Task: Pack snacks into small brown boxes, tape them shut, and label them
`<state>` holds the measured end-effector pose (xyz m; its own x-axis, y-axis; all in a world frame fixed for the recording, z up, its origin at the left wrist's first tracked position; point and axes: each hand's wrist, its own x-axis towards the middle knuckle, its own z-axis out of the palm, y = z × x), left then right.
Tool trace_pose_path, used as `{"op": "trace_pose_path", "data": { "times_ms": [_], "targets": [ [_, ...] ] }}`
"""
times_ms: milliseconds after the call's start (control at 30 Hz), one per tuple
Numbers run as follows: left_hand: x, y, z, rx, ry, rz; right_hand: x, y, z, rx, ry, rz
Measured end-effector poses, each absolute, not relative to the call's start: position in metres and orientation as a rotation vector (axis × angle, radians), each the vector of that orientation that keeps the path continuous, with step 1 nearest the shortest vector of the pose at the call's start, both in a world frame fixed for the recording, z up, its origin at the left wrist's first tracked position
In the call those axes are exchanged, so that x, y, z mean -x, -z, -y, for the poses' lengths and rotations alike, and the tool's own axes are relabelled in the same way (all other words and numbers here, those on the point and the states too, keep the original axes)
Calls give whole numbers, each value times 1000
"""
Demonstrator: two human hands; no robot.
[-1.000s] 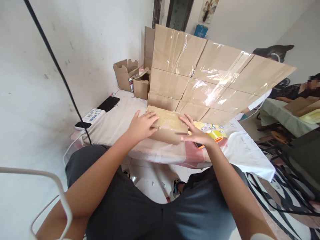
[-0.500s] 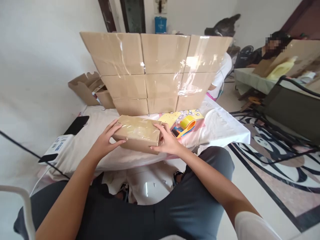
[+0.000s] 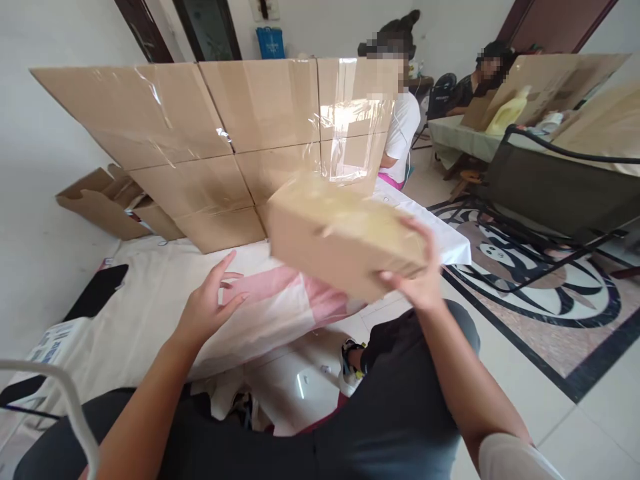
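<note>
A brown cardboard box (image 3: 330,247) with clear tape across its top is lifted above the table's front edge, slightly blurred and tilted. My right hand (image 3: 417,270) grips its right end, thumb on the front side and fingers over the top. Apart from the box, my left hand (image 3: 210,300) hovers over the cloth-covered table (image 3: 165,293), fingers spread and holding nothing. Behind the box stands a large cardboard panel (image 3: 200,167) with strips of clear tape. The lifted box hides the part of the table where the tape dispenser lay.
An open carton (image 3: 107,207) stands at the left by the wall. A black phone-like slab (image 3: 97,290) and a white box (image 3: 55,343) lie along the left edge. A person in white (image 3: 405,127) sits behind the panel. To the right stands a dark chair (image 3: 535,187).
The box has been raised off the table and swung to the right in my right hand. My left hand has let go of it. The view has turned right.
</note>
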<state>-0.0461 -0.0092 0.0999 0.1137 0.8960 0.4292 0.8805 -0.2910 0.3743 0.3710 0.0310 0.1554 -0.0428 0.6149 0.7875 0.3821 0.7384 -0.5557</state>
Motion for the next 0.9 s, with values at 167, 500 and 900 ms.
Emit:
{"op": "trace_pose_path", "data": {
  "times_ms": [167, 500, 900],
  "targets": [
    [31, -65, 8, -2572, -543, -1599, -467, -163, -42, 1154, 162, 1298],
    [16, -10, 1, -2884, -288, -1449, -523, -107, -166, 2144, 22, 1379],
    [17, -2, 2, -2721, -192, -1438, -466, -123, -399, 1576, -357, 1420]
  ]
}}
